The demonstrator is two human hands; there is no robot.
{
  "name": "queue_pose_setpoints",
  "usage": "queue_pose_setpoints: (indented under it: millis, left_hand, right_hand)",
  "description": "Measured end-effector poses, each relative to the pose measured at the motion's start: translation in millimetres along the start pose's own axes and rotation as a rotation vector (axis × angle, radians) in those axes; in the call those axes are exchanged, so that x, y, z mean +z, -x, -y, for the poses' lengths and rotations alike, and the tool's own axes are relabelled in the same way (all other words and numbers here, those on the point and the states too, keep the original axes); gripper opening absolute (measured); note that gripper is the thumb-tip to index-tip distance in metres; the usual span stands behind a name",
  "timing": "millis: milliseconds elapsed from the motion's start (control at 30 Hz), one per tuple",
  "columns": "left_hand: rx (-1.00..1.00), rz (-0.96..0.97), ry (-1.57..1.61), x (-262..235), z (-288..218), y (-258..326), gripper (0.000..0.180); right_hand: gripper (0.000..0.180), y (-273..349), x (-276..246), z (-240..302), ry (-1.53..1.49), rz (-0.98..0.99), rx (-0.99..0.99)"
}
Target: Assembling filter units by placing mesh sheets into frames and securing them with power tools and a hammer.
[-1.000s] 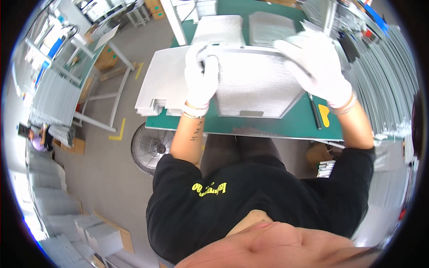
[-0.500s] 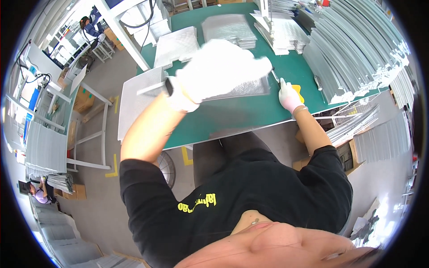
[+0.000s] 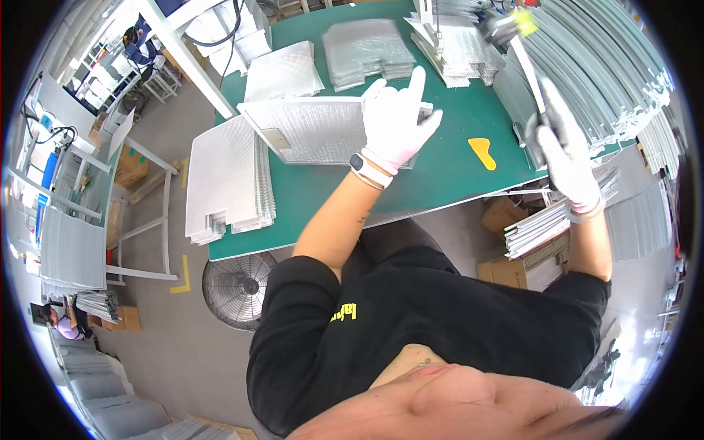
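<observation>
My left hand (image 3: 400, 121), in a white glove, is closed over the right part of a framed mesh panel (image 3: 312, 125), its index finger and thumb stuck out. The silvery panel is tilted, with a pale strip along its far edge; its right end is partly hidden by the hand. My right hand (image 3: 566, 158), also gloved, grips a mallet (image 3: 529, 73) raised at the right; its dark head with a yellow-green face is blurred. A yellow flat scraper-like piece (image 3: 482, 152) lies on the green table (image 3: 447, 183) between my hands.
Stacked mesh sheets (image 3: 231, 176) stand at the table's left edge, with more piles (image 3: 367, 51) at the back. Long silvery strips (image 3: 587, 66) fill the right side. A white post (image 3: 187, 55) rises at left. A floor fan (image 3: 249, 286) and cardboard boxes (image 3: 506, 271) are below.
My right hand has left the yellow piece and lifted the mallet. The left hand has moved right and nearer, now on the panel, which stands tilted and blocks less of the left stack.
</observation>
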State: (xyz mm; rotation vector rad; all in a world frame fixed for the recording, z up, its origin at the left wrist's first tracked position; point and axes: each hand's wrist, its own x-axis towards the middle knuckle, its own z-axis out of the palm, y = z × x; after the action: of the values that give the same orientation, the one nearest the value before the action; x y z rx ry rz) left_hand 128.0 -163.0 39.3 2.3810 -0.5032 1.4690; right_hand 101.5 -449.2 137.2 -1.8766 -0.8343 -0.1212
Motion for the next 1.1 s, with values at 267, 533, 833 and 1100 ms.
queue_pose_setpoints:
  millis: [267, 533, 833, 1100]
  left_hand:
    - [-0.13, -0.035, -0.109, 23.0, 0.6, 2.8, 0.072]
    - [-0.074, -0.122, -0.048, 31.5, 2.1, 3.5, 0.07]
    - [-0.115, -0.035, -0.058, 11.7, -5.0, 5.3, 0.06]
    - [-0.077, 0.024, 0.022, -3.8, -17.2, 3.8, 0.026]
  right_hand:
    - [0.049, -7.2, 25.3, -12.7, 0.759, 0.354, -0.097]
    - [0.057, 0.0, 32.2, -31.1, 0.696, 0.019, -0.368]
    - [0.059, 10.5, 61.9, -68.8, 0.205, -0.082, 0.178]
    - [0.06, -8.3, 98.2, -233.8, 0.772, 0.109, 0.186]
